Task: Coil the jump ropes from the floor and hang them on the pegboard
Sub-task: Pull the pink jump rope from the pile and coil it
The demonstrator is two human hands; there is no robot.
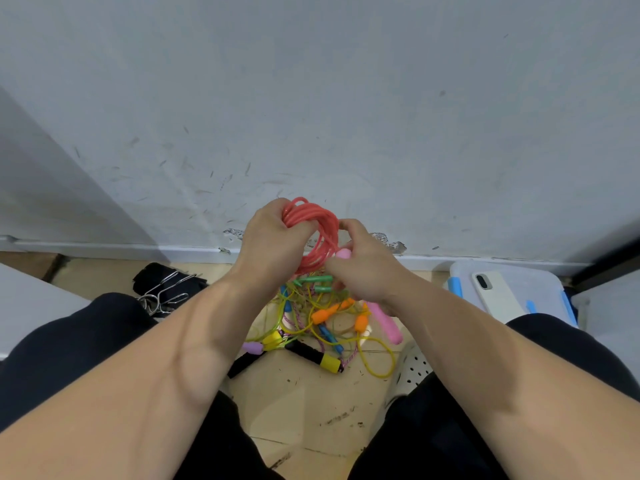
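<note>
L hand (pixel 273 237) grips red coil (pixel 318 223) above the pile (pixel 311 323); R hand (pixel 367 268) curls round its pink handle (pixel 344 253), also above pile. Keep loops even w/ L, wrap tail snug so coil won't spring.

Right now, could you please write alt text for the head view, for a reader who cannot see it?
The left hand grips a coiled red rope while the right hand holds a pink handle, before a white wall. More ropes lie tangled on the floor below.

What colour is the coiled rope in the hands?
The coiled rope is coral red; head view.
</note>
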